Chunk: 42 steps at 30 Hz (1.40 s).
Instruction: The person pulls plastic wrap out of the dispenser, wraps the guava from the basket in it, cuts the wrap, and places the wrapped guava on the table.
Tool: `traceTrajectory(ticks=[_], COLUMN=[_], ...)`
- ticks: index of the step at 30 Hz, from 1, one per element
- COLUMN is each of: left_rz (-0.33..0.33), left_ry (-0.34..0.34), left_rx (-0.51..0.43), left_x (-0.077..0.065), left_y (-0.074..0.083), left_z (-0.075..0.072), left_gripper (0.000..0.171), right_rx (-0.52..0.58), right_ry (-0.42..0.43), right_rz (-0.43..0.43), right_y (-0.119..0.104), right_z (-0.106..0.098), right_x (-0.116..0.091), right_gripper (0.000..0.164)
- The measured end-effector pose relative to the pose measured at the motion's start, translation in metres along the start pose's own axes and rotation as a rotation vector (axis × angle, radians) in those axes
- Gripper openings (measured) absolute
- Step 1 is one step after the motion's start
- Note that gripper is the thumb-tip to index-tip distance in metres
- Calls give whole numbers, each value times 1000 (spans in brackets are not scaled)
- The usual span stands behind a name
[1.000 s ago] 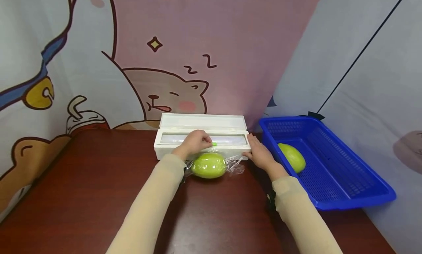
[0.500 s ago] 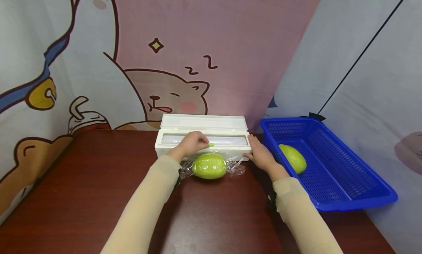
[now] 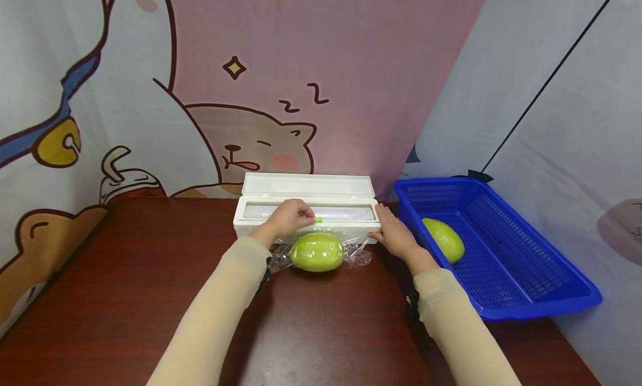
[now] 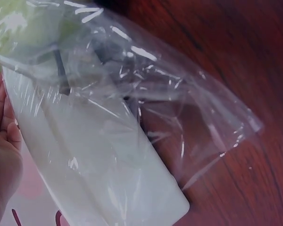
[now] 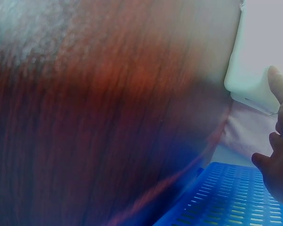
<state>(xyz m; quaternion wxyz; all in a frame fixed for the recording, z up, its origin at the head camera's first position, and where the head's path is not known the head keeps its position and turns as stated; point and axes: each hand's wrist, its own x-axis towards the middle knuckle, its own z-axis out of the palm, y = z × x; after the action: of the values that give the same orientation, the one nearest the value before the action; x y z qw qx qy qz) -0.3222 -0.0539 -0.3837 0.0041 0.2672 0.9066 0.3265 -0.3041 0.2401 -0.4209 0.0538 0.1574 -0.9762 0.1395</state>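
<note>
A white cling film box (image 3: pixel 311 232) stands at the back of the table with its lid up and the film roll (image 3: pixel 346 213) showing. My left hand (image 3: pixel 287 218) pinches the small green slide cutter (image 3: pixel 318 219) on the front rail. My right hand (image 3: pixel 396 233) holds the box's right end, its thumb (image 5: pixel 276 80) on the front face. A green, mango-shaped fruit (image 3: pixel 317 252) lies before the box, covered by clear film (image 4: pixel 179 113) that spreads out on both sides. In the left wrist view only part of the left hand shows.
A blue perforated basket (image 3: pixel 539 305) stands close to my right forearm, with a second green fruit (image 3: pixel 443 240) inside. A printed cloth (image 3: pixel 341 96) hangs right behind the box. Dark wooden table (image 3: pixel 321 330) lies in front.
My left hand has slid a little to the left along the box's front rail with the green slide cutter. My right hand keeps its place at the box's right end.
</note>
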Motion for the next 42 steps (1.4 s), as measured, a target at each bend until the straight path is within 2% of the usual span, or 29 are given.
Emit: traceTrajectory(ticks=[10, 17, 23, 34, 42], left_rz=[40, 30, 54, 15, 34], left_ry=[21, 17, 31, 73, 85], left_rx=[48, 76, 84, 110, 90], left_x=[-9, -14, -20, -42, -50], left_y=[-6, -10, -14, -34, -48], left_z=[-8, -13, -21, -47, -50], left_gripper=[14, 15, 14, 12, 12], right_rx=[-2, -6, -5, -26, -26], right_ry=[2, 4, 4, 14, 6], right_rz=[-6, -20, -32, -38, -40], right_y=[-3, -8, -13, -8, -2], right_z=[1, 2, 2, -5, -1], right_x=[0, 2, 5, 4, 0], right_gripper=[75, 75, 75, 74, 73])
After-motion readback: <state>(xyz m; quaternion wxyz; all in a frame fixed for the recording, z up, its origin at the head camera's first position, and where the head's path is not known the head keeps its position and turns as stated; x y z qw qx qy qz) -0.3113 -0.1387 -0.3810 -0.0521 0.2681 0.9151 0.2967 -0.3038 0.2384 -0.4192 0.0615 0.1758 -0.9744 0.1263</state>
